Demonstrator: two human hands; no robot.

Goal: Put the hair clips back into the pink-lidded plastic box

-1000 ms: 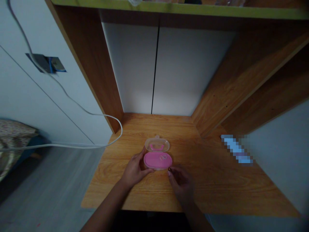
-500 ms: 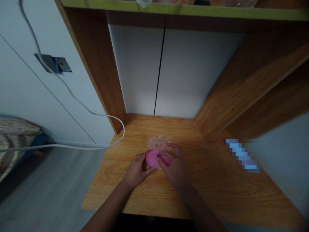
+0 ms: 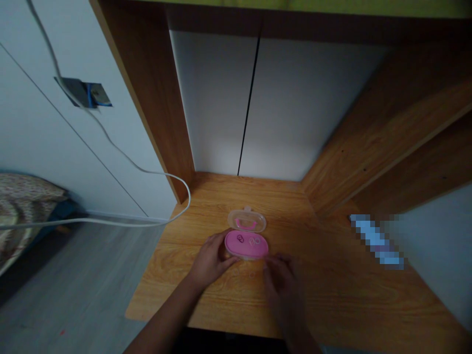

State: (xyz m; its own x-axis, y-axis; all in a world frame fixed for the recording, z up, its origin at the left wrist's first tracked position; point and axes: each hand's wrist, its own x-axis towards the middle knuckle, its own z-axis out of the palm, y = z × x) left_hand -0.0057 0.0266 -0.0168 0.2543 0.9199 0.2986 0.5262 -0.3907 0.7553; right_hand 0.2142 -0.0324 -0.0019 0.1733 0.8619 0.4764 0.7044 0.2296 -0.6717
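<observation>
A small pink oval box [image 3: 246,245] lies open on the wooden desk [image 3: 332,285], its clear lid [image 3: 247,221] folded back behind it. A small dark ring [image 3: 240,238] and a pale ring [image 3: 252,241] rest inside the pink tray. My left hand [image 3: 210,259] touches the box's left rim, fingers curved against it. My right hand [image 3: 283,282] hovers over the desk just in front and to the right of the box; it is blurred and its fingers do not show clearly.
A white cable [image 3: 121,164] hangs from a wall socket [image 3: 83,93] and loops over the desk's left corner. Wooden side panels [image 3: 147,98] and a white back wall enclose the desk. A blurred blue object [image 3: 376,239] lies at the right. A bed edge [image 3: 22,206] shows far left.
My right hand carried a small dark ring to the pink tray, left it inside, then drew back toward me. My left hand has stayed on the box.
</observation>
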